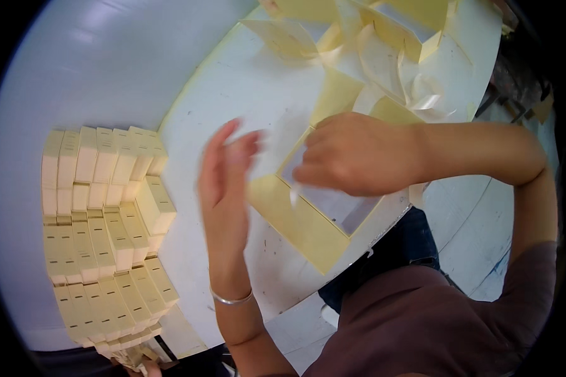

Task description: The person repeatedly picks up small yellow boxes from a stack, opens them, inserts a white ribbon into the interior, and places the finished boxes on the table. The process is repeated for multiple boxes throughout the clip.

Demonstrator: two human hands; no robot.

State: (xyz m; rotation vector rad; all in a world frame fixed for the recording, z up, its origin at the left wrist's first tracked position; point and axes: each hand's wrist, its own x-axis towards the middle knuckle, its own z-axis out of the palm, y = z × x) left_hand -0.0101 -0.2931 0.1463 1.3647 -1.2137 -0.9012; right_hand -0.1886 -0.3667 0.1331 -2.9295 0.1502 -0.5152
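On the white table in front of me lies an open pale-yellow box (299, 220) with its flaps spread and a greyish-lavender inside (336, 210). My right hand (352, 154) is over the inside of this box with its fingers curled closed. What they hold, if anything, is hidden; a small whitish strip shows just below the fingertips. Left of the box, my left hand (227, 173) is raised above the table, slightly blurred. Its fingers are stretched out and it holds nothing.
Stacked rows of closed cream boxes (122, 239) fill the left. More open yellow boxes (415, 38) stand at the far side, beside loose whitish ribbons (424, 94). The table edge (390, 226) curves close to my body. At the lower left another person's hand (151, 369) shows.
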